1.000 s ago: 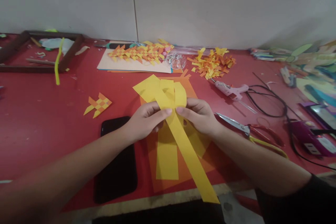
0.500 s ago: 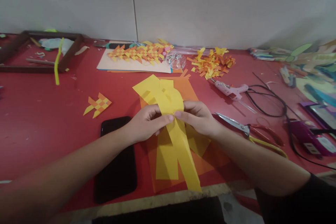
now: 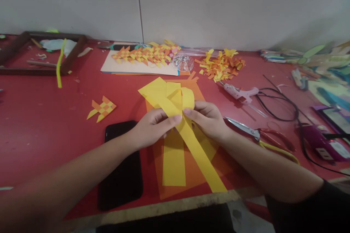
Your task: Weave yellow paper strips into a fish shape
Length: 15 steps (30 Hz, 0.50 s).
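Between my two hands is a yellow paper strip (image 3: 195, 145), bent over into a loop at its far end, with a long tail slanting toward the table's front edge. My left hand (image 3: 153, 125) pinches it from the left, thumb on top. On the right side, my right hand (image 3: 206, 118) grips the loop near the crossing, its thumb pressed on the paper. The fingertips under the strip are hidden. Below lie more yellow paper (image 3: 174, 167) pieces and orange paper sheets (image 3: 158, 174). A checkered paper fish (image 3: 102, 109) rests to the left, beyond a black phone (image 3: 121, 178).
Scissors (image 3: 246, 129) and a pink glue gun (image 3: 239, 93) with its cord lie to the right. At the back are a row of woven paper fish (image 3: 147, 54), a heap of paper scraps (image 3: 222, 65) and a brown frame (image 3: 72, 56). A purple power strip (image 3: 324, 143) sits far right.
The strip's far end has turned into a clearer, tighter loop leaning right. Its tail has swung to the right, and my right hand has shifted slightly up.
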### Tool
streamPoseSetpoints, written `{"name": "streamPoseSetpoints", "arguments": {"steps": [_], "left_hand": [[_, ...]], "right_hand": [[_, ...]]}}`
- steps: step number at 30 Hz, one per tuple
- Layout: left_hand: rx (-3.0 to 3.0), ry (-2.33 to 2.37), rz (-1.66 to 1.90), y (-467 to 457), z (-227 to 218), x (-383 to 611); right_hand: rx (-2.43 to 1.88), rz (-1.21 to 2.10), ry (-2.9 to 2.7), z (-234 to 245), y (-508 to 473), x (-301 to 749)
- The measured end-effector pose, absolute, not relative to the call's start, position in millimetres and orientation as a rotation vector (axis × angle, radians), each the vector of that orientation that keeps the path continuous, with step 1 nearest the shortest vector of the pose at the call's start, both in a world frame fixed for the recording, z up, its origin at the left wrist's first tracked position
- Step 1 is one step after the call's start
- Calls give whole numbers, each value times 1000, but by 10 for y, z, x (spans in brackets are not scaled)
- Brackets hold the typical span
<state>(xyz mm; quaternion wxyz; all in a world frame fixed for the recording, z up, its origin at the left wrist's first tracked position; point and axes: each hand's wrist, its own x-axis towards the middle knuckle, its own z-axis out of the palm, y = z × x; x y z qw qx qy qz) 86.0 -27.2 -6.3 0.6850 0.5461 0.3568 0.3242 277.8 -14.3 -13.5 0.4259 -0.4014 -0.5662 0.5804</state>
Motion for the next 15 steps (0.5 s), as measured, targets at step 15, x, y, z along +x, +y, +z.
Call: {"name": "streamPoseSetpoints", "arguments": {"steps": [15], "left_hand": [[1272, 865, 757, -262, -57, 848]], "right_hand": [[-954, 1665, -1481, -107, -180, 2802]]}}
